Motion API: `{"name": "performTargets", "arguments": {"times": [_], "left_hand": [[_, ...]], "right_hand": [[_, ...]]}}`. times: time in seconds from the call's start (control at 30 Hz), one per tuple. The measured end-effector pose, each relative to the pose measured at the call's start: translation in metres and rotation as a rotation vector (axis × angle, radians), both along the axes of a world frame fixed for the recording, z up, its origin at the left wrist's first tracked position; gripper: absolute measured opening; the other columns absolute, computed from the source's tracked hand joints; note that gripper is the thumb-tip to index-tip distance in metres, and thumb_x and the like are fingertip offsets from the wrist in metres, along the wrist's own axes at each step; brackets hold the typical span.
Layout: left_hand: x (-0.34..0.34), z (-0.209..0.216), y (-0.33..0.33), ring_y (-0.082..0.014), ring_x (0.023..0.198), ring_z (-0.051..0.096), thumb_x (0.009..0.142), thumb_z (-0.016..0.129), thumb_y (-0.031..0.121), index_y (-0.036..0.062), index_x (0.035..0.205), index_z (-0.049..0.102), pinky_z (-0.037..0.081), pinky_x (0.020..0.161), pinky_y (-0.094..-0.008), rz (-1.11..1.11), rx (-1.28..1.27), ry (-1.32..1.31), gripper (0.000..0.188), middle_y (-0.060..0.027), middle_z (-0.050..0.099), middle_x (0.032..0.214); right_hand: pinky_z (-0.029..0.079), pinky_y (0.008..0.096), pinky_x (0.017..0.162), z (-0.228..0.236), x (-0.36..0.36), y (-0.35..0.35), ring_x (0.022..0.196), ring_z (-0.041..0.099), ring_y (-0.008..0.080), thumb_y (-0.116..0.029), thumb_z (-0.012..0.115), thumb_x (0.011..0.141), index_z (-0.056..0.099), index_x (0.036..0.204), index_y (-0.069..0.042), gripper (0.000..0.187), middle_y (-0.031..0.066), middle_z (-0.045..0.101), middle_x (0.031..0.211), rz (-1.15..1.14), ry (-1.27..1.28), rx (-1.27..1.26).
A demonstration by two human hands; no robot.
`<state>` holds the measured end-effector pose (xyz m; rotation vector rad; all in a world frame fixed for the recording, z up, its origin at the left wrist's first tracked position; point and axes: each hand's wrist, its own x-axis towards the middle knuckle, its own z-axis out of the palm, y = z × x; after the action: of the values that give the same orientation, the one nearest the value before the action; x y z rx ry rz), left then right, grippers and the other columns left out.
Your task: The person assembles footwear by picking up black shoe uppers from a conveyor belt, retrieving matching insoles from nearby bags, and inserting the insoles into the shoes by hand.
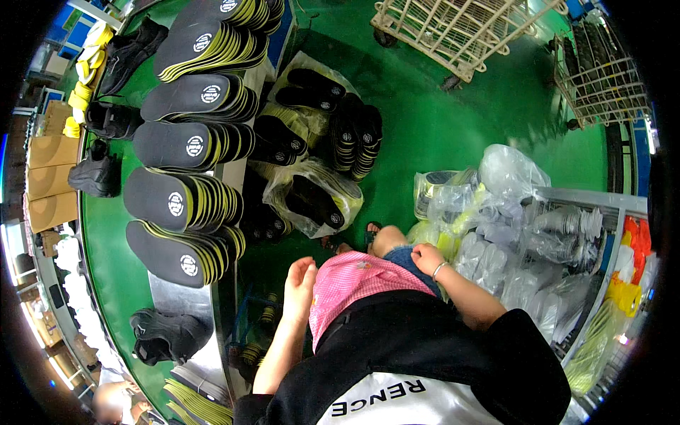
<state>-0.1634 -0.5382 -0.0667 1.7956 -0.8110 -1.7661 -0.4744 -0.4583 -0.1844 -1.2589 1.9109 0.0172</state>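
My left hand (pixel 301 283) is raised beside a pink checked apron (pixel 347 287), its fingers loosely bent and holding nothing I can see. To its left, stacks of black insoles with yellow-green undersides (pixel 185 255) line a bench. My right hand (pixel 427 260), with a bracelet on the wrist, hangs by the blue denim shorts (pixel 407 263), loosely curled and without a visible object. Clear plastic bags of grey pieces (pixel 489 255) are close to its right. Beyond my left hand, a clear bag of black insoles (pixel 315 202) lies low down.
Black shoes (pixel 166 336) stand along the bench and on a green surface behind it. Wheeled wire carts (pixel 453 35) are on the green floor (pixel 425 106) ahead. A metal rack (pixel 581 198) with bagged pieces borders my right. Another person (pixel 117 400) is at the lower left.
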Motion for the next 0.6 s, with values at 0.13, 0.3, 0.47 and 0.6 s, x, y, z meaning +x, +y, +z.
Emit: {"name": "performTargets", "arguments": {"times": [0.13,0.3,0.47,0.6], "left_hand": [[-0.033,-0.033,-0.057,-0.0122,0.081,0.052,0.084,0.049,0.019,0.0067,0.105,0.048,0.042,0.070,-0.0274,0.113,0.111,0.070,0.024,-0.0040,0.054,0.098],[-0.076,-0.089,-0.129,-0.0125,0.078,0.053,0.082,0.052,0.020,0.0069,0.105,0.048,0.043,0.067,-0.0296,0.337,0.322,0.135,0.027,-0.0037,0.055,0.092],[-0.105,-0.202,-0.214,-0.0160,0.077,0.053,0.082,0.053,0.025,0.0098,0.108,0.045,0.044,0.064,-0.0337,0.473,0.467,0.053,0.031,-0.0043,0.052,0.095],[-0.140,-0.310,-0.319,-0.0119,0.062,0.044,0.081,0.052,0.024,0.0093,0.100,0.046,0.037,0.048,-0.0262,0.407,0.431,-0.102,0.024,-0.0005,0.043,0.078]], "right_hand": [[0.040,0.0390,0.082,-0.007,-0.005,-0.031,0.095,0.047,0.0332,-0.024,0.055,0.074,0.058,0.091,-0.007,0.025,0.0149,0.052,0.100,0.017,0.089,0.026],[0.035,0.0399,0.087,-0.052,-0.032,-0.086,0.099,0.043,0.0354,-0.024,0.057,0.072,0.052,0.099,-0.006,0.033,0.0178,0.049,0.105,0.051,0.116,0.098],[0.033,0.0484,0.089,-0.096,-0.069,-0.175,0.115,0.029,0.0384,-0.038,0.057,0.069,0.037,0.117,-0.007,0.060,0.0181,0.028,0.128,0.177,-0.008,0.279],[0.035,0.0524,0.085,-0.142,-0.106,-0.178,0.117,0.027,0.0395,-0.040,0.060,0.066,0.034,0.122,-0.012,0.068,0.0191,0.024,0.130,0.340,0.087,0.326]]}}
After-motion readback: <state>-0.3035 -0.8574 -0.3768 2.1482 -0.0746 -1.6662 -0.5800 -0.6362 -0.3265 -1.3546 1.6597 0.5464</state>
